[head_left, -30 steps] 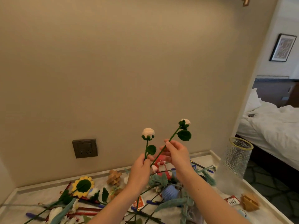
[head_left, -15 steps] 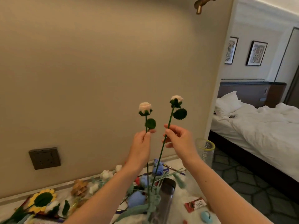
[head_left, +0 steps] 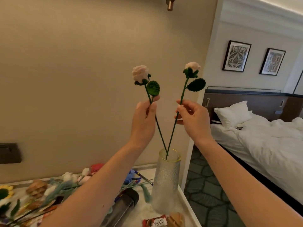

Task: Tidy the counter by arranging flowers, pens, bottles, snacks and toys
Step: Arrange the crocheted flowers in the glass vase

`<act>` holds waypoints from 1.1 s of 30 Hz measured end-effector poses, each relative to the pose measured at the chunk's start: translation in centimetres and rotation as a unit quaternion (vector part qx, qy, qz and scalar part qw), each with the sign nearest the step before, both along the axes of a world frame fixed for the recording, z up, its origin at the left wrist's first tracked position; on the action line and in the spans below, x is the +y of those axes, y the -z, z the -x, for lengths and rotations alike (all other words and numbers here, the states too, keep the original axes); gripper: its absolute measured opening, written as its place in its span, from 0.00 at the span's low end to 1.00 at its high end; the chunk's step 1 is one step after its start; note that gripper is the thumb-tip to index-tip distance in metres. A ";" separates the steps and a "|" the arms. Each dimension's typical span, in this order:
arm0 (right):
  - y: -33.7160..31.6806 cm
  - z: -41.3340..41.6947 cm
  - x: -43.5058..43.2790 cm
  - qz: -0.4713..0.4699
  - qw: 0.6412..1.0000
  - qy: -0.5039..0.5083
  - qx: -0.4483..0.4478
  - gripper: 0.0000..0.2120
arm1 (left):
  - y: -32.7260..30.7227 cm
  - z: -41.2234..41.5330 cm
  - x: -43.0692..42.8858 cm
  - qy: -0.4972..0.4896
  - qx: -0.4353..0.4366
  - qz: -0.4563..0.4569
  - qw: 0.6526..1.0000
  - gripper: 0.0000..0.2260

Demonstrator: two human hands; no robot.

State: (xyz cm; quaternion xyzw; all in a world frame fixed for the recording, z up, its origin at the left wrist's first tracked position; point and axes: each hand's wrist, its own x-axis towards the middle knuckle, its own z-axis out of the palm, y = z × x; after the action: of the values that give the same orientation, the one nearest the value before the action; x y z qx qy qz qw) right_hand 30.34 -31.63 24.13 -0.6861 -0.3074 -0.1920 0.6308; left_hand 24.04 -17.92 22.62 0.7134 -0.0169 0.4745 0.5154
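Since half a second ago both crochet roses have come over the glass vase (head_left: 165, 182), and their stem ends now cross right at its yellow-tinted rim, where before they hung above the clutter to the left of it. My left hand (head_left: 144, 119) pinches the left rose (head_left: 140, 73) by its stem just under the round green leaf, thumb and forefinger pressed together on it. My right hand (head_left: 192, 117) pinches the right rose (head_left: 192, 66) a little below its leaf, thumb tip against forefinger, the other fingers loosely curled behind. The two stems lean apart in a V, blooms well apart at the top, tips together at the vase mouth; I cannot tell how far the tips reach inside. The vase stands upright at the right end of the counter (head_left: 185, 195), near its edge. To its left lie a dark tumbler (head_left: 123, 205) on its side, pens (head_left: 144, 177), pale blue-green stems and a crochet sunflower (head_left: 5, 191) at the far left. Nearest me sits a red chocolate wrapper (head_left: 155, 222), just beside a small wooden piece (head_left: 176, 218).
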 end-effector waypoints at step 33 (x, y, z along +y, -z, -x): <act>15.9 -5.4 -1.1 0.172 0.977 -0.003 0.128 0.03 | 14.3 -5.6 -2.8 -0.072 0.284 -0.034 0.955 0.11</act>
State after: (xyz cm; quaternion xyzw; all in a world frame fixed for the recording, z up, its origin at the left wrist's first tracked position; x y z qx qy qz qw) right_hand 35.70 -32.78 8.28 -0.8024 -0.2547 -0.0454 0.5378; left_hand 29.64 -20.68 8.31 0.8354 0.1651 0.2870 0.4387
